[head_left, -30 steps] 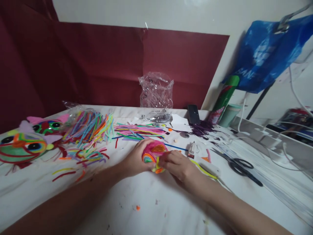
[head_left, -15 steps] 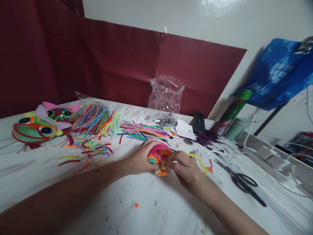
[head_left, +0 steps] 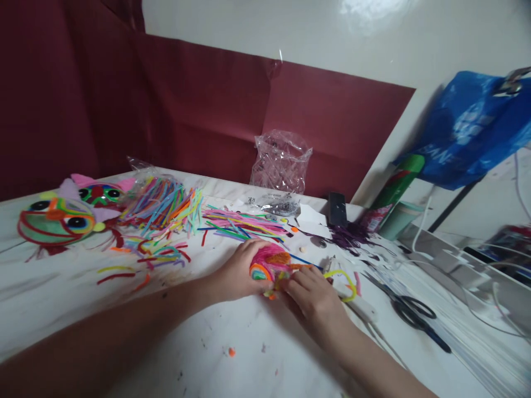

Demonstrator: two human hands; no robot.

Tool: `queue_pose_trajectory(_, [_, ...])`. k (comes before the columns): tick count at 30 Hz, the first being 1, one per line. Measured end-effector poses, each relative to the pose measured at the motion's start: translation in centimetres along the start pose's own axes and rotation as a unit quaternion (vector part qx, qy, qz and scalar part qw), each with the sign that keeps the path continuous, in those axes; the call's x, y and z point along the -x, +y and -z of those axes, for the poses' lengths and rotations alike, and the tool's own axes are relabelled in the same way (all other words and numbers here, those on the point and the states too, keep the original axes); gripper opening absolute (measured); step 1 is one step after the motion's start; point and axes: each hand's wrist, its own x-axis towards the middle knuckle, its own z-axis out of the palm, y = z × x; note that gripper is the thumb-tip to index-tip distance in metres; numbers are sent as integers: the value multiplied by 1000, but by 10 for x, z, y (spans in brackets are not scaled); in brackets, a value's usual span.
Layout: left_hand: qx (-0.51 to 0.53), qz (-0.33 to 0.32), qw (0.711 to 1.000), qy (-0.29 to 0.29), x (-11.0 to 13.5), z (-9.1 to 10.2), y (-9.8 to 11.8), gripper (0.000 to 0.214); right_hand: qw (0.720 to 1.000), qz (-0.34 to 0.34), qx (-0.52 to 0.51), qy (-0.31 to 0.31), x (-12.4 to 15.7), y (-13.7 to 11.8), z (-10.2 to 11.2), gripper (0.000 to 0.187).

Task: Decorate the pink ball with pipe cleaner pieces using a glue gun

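My left hand [head_left: 238,272] wraps round a small pipe-cleaner craft piece [head_left: 265,256], mostly pink with an orange patch and a coiled ring of orange, white, blue and green. At its right side, my right hand [head_left: 313,293] is closed with the fingertips against the piece. A yellow pipe cleaner [head_left: 352,281] runs out from under that hand and curls to the right. The fingers hide where it meets the piece. Close by lies a white corded tool [head_left: 365,310], partly covered by the right hand.
Black-handled scissors [head_left: 415,312] lie at right. Behind are pipe cleaners in a bundle [head_left: 157,202] and a loose pile [head_left: 244,221], a clear plastic bag [head_left: 282,160], a black phone-like block [head_left: 337,209] and purple shreds [head_left: 352,235]. Two finished masks [head_left: 62,221] stand at left.
My right hand has turned over, its back now facing up, and lies lower against the piece. The yellow pipe cleaner's free end has curled into a tighter loop. My left hand keeps its hold.
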Motion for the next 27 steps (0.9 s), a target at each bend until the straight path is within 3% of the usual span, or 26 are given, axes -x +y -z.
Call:
queue_pose_trajectory(4, [3,1,1000,0,1,0,0,70,998,-35,29,33,2,-2,-4,28])
queue_pose_trajectory(9, [9,10,1000,-3,1,2,1,69,998,-50,-37,27,5,-5,-1,19])
queue_pose_trajectory(16, [24,0,1000,2,-1,3,2,67,997,75,-16,-2,-1,10,8,27])
queue_pose_trajectory(21, [4,-6,1000,-12,0,2,1,70,995,82,17,-51,-6,12,16,32])
queue_pose_trajectory(27, [-5,-10,1000,-26,0,2,-2,74,984,159,34,-77,-9,16,21,30])
